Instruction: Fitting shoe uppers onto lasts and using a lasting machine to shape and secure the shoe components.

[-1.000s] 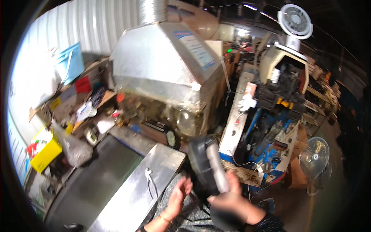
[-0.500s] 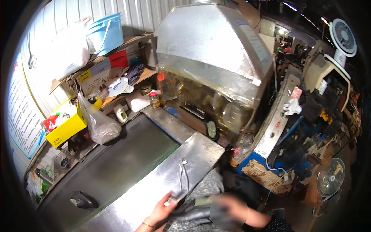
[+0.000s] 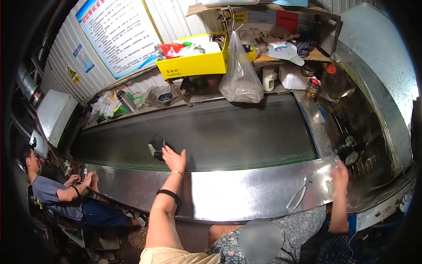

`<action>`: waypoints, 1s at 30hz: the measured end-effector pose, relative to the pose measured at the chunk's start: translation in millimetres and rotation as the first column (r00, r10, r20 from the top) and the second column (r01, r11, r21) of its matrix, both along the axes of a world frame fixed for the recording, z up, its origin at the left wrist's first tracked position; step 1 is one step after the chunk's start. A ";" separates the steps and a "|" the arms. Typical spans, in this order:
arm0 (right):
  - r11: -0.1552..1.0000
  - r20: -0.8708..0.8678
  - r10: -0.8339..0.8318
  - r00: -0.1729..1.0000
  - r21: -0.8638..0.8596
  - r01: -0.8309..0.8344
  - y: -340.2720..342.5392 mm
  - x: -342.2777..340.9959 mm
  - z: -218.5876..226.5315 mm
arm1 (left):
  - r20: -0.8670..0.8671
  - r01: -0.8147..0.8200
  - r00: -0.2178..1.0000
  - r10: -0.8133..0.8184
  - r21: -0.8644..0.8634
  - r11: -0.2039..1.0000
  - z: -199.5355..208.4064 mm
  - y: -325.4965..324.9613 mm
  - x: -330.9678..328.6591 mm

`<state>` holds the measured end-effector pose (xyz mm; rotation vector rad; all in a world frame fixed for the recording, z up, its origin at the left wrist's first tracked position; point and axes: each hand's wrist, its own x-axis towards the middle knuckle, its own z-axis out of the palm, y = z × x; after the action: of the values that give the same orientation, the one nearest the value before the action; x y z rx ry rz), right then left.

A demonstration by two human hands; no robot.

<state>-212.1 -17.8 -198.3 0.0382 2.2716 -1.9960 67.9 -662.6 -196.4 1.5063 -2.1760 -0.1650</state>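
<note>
My left hand (image 3: 174, 159) reaches over the dark belt, fingers spread, its fingertips at a black shoe upper (image 3: 156, 146) with a pale green-grey patch. Whether they touch it, I cannot tell. To the right, my right hand (image 3: 340, 178) is raised above the end of the metal ledge, smeared by motion. Just beyond its fingertips is a dark shoe-like piece (image 3: 347, 147) at the opening of the hooded machine; contact cannot be made out. Metal pincers (image 3: 300, 196) with long handles lie on the ledge, nearer me than the right hand.
A bright metal ledge (image 3: 224, 193) runs along the belt (image 3: 246, 132). Behind stand a yellow box (image 3: 193, 66), a hanging plastic bag (image 3: 241, 83) and a red-lidded jar (image 3: 312, 88). The machine's metal hood (image 3: 382, 48) rises at right. A co-worker (image 3: 57, 189) sits at far left.
The view has swung left. My left hand has moved from the lap area out to the shoe upper on the belt. My right hand has left the lap and moved toward the machine.
</note>
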 end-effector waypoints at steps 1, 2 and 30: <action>0.999 -0.001 0.041 0.999 -0.030 -0.041 -22.3 40.8 5.0 | 0.061 -0.093 0.993 0.098 -0.071 0.993 -2.4 -20.5 9.2; 0.996 -0.002 0.074 0.997 -0.057 -0.074 -39.3 89.4 14.6 | 0.117 -0.173 0.975 0.191 -0.145 0.974 -7.4 -44.5 23.0; 0.876 -0.481 -0.010 0.877 0.419 0.240 -13.8 305.4 98.7 | -0.760 0.482 0.578 -0.296 0.611 -0.628 60.5 473.3 -38.7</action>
<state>93.3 -31.6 -99.5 -0.2894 3.0966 -1.5747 29.2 -189.3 -135.8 0.2302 -2.0928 -3.1190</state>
